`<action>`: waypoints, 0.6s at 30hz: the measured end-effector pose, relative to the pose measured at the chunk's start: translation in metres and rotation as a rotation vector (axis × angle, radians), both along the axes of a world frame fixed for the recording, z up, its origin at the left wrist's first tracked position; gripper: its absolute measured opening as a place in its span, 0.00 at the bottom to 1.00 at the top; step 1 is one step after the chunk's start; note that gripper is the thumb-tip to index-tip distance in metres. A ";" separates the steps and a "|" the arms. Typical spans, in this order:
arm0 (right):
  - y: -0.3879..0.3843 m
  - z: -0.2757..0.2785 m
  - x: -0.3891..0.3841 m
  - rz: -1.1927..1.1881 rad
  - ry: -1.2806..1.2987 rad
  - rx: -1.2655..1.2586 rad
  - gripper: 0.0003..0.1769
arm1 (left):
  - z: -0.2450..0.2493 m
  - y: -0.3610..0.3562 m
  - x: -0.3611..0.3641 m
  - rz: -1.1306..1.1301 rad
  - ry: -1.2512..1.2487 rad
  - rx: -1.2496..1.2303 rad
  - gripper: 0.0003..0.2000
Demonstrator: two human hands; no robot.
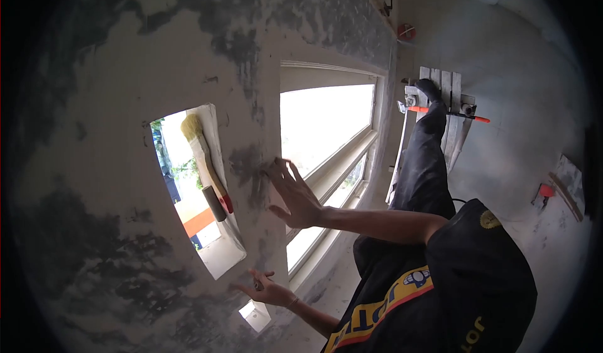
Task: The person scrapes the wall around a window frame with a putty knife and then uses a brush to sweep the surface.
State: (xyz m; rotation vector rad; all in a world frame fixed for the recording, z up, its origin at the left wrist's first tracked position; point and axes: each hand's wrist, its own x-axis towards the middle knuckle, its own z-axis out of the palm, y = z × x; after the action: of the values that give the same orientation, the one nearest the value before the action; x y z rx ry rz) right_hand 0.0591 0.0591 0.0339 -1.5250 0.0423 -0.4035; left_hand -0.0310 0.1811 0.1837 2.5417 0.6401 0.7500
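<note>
My right hand (294, 197), its fingers spread, is up against the grey and white patched wall (125, 102) beside the large window (323, 111). Lower in the view, my left hand (269, 290) is near the wall, above a small square opening (255, 315). Its fingers are apart and nothing shows in it. A wooden-handled brush (204, 158) with pale bristles and a red end lies in the narrow wall opening (229, 252), with a dark cylinder (214, 203) beside it. Neither hand touches the brush.
My dark-clothed leg (421, 158) reaches to a slatted bench (447, 86) at the upper right. An orange-handled tool (468, 117) lies across the bench. On the floor at the right are a red object (546, 191) and a wooden strip (566, 197).
</note>
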 end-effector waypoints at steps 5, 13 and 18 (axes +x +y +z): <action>0.019 0.002 -0.012 -0.070 -0.033 0.060 0.51 | -0.004 0.005 -0.004 -0.016 -0.002 0.043 0.36; -0.015 0.010 0.025 -0.195 0.012 0.133 0.51 | -0.003 0.001 -0.002 0.010 0.002 0.059 0.35; 0.006 0.002 -0.004 0.004 0.005 0.035 0.49 | -0.006 -0.013 0.007 0.013 -0.067 0.034 0.35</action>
State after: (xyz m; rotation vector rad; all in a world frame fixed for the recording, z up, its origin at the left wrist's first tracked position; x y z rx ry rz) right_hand 0.0556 0.0649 0.0363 -1.4915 0.0494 -0.3937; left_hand -0.0245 0.1686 0.1779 2.5339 0.6269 0.8532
